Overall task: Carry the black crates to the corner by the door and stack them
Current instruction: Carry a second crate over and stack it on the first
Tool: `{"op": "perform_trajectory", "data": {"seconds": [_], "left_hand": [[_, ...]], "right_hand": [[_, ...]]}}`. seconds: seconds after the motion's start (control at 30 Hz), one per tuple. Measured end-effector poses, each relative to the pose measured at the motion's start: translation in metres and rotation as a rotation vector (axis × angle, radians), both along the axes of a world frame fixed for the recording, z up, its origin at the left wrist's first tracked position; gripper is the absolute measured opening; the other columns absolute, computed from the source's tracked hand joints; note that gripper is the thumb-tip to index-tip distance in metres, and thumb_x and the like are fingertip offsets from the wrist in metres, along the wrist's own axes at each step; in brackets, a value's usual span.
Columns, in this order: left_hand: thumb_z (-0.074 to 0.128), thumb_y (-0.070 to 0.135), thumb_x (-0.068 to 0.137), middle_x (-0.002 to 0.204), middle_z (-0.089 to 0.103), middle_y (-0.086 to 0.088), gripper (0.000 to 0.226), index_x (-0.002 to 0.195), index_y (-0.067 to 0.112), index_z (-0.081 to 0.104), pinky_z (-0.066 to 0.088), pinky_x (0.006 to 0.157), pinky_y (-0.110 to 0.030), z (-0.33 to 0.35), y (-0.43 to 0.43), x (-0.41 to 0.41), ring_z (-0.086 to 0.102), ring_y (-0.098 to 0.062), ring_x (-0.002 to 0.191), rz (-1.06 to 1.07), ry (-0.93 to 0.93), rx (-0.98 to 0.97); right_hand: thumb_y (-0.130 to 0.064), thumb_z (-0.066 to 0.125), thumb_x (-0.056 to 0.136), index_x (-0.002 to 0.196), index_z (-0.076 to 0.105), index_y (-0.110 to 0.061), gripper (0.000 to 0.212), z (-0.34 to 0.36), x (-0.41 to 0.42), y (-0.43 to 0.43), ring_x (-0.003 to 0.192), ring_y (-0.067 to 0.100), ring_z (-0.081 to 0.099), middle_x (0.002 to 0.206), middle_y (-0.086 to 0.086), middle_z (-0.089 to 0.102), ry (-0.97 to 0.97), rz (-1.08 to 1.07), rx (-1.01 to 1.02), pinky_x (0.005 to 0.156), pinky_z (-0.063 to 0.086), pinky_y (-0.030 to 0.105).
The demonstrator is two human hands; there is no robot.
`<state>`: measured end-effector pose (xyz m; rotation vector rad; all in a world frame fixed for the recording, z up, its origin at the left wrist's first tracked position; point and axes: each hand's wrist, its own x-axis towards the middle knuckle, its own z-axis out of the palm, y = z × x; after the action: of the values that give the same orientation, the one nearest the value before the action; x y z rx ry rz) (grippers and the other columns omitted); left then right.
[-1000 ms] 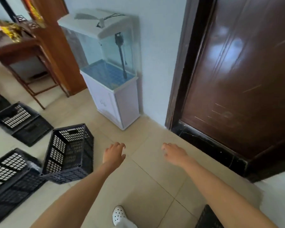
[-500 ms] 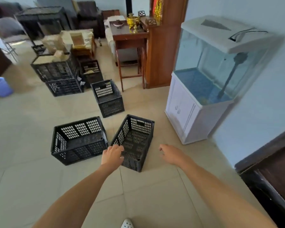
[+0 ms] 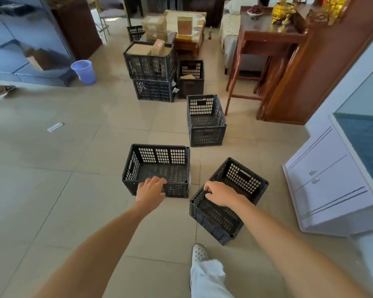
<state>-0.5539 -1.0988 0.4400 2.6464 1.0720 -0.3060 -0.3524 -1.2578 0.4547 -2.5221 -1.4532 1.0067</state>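
no readable text, labels or numbers anywhere

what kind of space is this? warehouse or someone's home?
Most likely a home's living area, not a warehouse: tiled floor, a fish tank on a white cabinet, a wooden side table holding gold ornaments, a sofa behind it. Black crates sit on the floor.

- This is looking like a lived-in home, a tiled living room (image 3: 52,190).
- A fish tank on a white cabinet (image 3: 332,179) is standing by the wall.
- A wooden altar table (image 3: 265,37) is carrying golden ornaments (image 3: 280,11).
- A sofa (image 3: 230,39) and a purple bin (image 3: 84,72) are sitting further back.
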Motion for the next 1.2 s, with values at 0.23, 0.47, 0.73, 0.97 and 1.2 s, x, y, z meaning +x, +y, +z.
{"op": "perform_trajectory", "data": {"seconds": [0.23,0.47,0.73,0.97,1.2], "left_hand": [[0.060,0.037,0.090,0.141,0.050,0.004,0.051,0.139,0.030,0.045,0.033,0.107,-0.040,0.002,0.127,0.001,0.046,-0.023,0.130,0.135,0.037,0.037],[0.060,0.038,0.089,0.137,0.053,0.003,0.050,0.137,0.030,0.047,0.035,0.105,-0.041,0.003,0.224,-0.004,0.048,-0.023,0.127,0.188,0.065,0.014],[0.059,0.030,0.089,0.137,0.052,0.004,0.043,0.132,0.030,0.051,0.035,0.107,-0.039,-0.022,0.358,-0.006,0.047,-0.020,0.127,0.053,0.105,-0.009],[0.054,0.027,0.091,0.132,0.056,0.002,0.028,0.118,0.024,0.058,0.036,0.104,-0.039,-0.036,0.491,0.012,0.049,-0.021,0.124,-0.213,0.145,-0.044],[0.049,0.022,0.092,0.125,0.060,-0.001,0.025,0.113,0.022,0.061,0.037,0.101,-0.041,-0.059,0.561,0.063,0.053,-0.025,0.120,-0.406,0.183,-0.083]], "right_hand": [[-0.022,0.048,0.095,0.124,0.053,-0.018,0.030,-0.002,0.040,0.155,0.111,0.023,0.056,0.126,0.005,0.057,0.055,0.070,-0.022,0.095,0.048,0.039],[-0.026,0.050,0.094,0.122,0.055,-0.020,0.029,-0.005,0.032,0.299,0.111,0.022,0.057,0.123,0.002,0.060,0.089,0.173,-0.017,0.096,0.047,0.040],[-0.025,0.051,0.093,0.118,0.057,-0.020,0.026,-0.032,0.022,0.406,0.110,0.021,0.058,0.122,0.002,0.061,0.128,0.110,-0.061,0.095,0.047,0.038],[-0.025,0.049,0.095,0.118,0.058,-0.021,0.025,-0.045,0.009,0.468,0.111,0.018,0.057,0.124,0.000,0.061,0.202,-0.303,-0.061,0.094,0.046,0.032],[-0.024,0.042,0.097,0.123,0.056,-0.019,0.030,-0.077,-0.016,0.481,0.115,0.019,0.055,0.127,0.000,0.059,0.304,-0.528,-0.138,0.095,0.044,0.033]]}}
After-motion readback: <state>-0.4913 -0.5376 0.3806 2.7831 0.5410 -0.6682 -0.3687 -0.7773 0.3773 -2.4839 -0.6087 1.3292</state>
